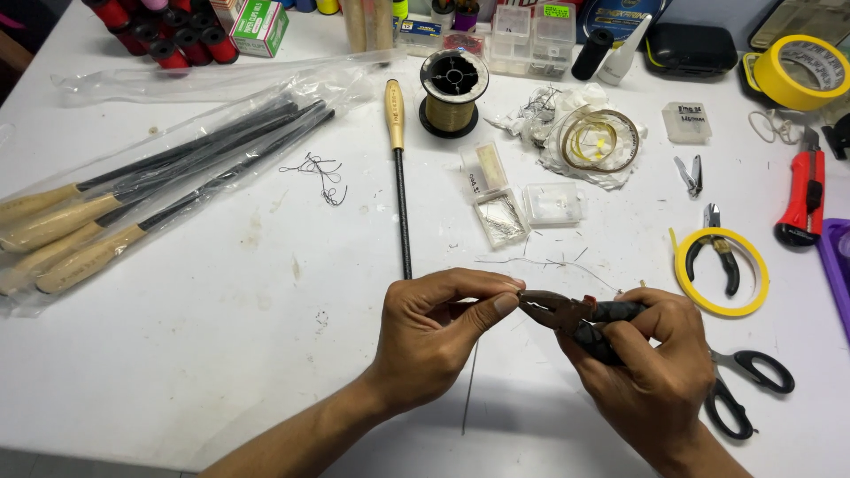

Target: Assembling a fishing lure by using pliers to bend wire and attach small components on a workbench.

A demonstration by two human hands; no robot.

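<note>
Left hand [425,341] — thumb and forefinger pinched together at their tips, closed on something too small to make out, most likely the end of the thin wire [469,385] that runs from below the hand toward the near edge of the tabletop [221,336]. The pinch sits just left of the pliers' nose, touching or nearly so; contact itself cannot be resolved.

Right hand [646,367] — fingers wrapped tight around the dark handles of the pliers [567,312]. Long axis of the pliers runs left-right with a slight tilt, the nose pointing left at the left fingertips, handles buried in the right palm. Jaws look closed or nearly closed.

Key relation: nose and pinch meet between the two hands, near-centre, above the tabletop; the wire hangs away from that point toward the near side, almost square to the pliers' axis.

Outward: black-handled scissors [748,389] lie just right of the right hand. A yellow tape ring [719,305] with small cutters inside lies farther right and beyond. A slim rod with a wooden handle [398,168] extends away from the left hand.
</note>
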